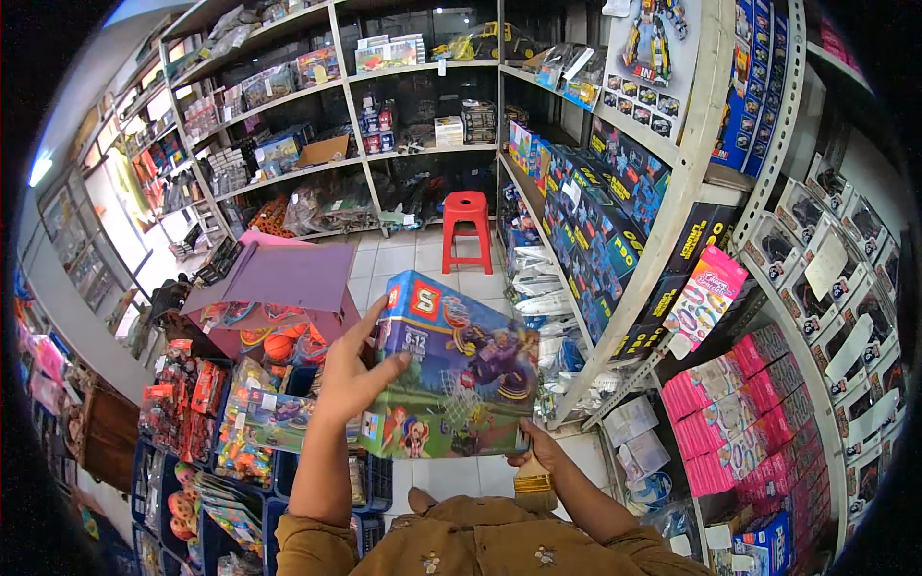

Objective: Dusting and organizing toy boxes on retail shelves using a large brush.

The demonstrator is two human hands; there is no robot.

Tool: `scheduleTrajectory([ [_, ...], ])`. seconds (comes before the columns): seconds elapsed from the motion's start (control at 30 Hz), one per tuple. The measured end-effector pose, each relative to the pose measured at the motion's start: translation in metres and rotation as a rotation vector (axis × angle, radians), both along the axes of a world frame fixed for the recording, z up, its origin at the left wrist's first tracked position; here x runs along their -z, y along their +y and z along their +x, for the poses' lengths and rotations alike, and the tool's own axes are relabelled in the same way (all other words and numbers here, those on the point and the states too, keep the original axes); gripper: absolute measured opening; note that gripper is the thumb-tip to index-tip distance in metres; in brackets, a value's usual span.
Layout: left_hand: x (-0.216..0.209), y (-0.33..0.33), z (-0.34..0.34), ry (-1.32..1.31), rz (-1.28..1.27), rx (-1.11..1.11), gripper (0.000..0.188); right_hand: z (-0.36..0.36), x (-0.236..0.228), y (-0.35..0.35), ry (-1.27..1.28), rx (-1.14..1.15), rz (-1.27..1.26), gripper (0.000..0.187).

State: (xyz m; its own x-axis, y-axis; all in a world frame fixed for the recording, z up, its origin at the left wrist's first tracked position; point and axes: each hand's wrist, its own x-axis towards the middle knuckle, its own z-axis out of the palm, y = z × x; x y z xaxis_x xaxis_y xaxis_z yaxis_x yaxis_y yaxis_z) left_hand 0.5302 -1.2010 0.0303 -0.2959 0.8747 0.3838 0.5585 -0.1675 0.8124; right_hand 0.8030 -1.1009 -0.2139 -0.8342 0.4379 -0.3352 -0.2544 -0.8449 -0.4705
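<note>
Your left hand (353, 376) is clamped on the left edge of the toy box (451, 374), held tilted in mid-air; at the box's lower right corner, your right hand (549, 451) grips it along with a brush (534, 486). Dusting seems in hand; brushing next calls for a steady left hold.
</note>
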Motion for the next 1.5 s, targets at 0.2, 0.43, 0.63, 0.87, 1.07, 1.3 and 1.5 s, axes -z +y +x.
scheduleTrajectory([
  [0.2, -0.022, -0.016, 0.009, -0.095, 0.197, 0.156, 0.074, 0.0, -0.013, 0.007, -0.033, 0.141, 0.311, 0.032],
  [0.43, -0.031, -0.015, 0.009, -0.075, 0.188, 0.042, 0.075, 0.01, -0.034, 0.016, -0.217, 0.349, 0.449, 0.043],
  [0.63, -0.018, -0.007, 0.004, -0.216, 0.349, 0.006, 0.073, 0.019, -0.095, 0.015, -0.342, 0.398, 0.689, 0.058],
  [0.87, -0.021, -0.004, 0.006, -0.227, 0.345, 0.009, 0.068, 0.035, -0.126, 0.026, -0.352, 0.391, 0.838, 0.048],
  [1.07, -0.012, 0.003, -0.003, -0.337, 0.369, 0.033, 0.066, 0.037, -0.103, 0.036, -0.401, 0.431, 0.851, 0.049],
  [1.3, -0.008, 0.005, -0.003, -0.333, 0.349, 0.015, 0.068, 0.031, -0.099, 0.041, -0.335, 0.453, 0.825, 0.049],
  [1.5, 0.007, 0.012, -0.019, -0.348, 0.345, 0.002, 0.07, 0.023, -0.101, 0.049, -0.357, 0.448, 0.814, 0.049],
])
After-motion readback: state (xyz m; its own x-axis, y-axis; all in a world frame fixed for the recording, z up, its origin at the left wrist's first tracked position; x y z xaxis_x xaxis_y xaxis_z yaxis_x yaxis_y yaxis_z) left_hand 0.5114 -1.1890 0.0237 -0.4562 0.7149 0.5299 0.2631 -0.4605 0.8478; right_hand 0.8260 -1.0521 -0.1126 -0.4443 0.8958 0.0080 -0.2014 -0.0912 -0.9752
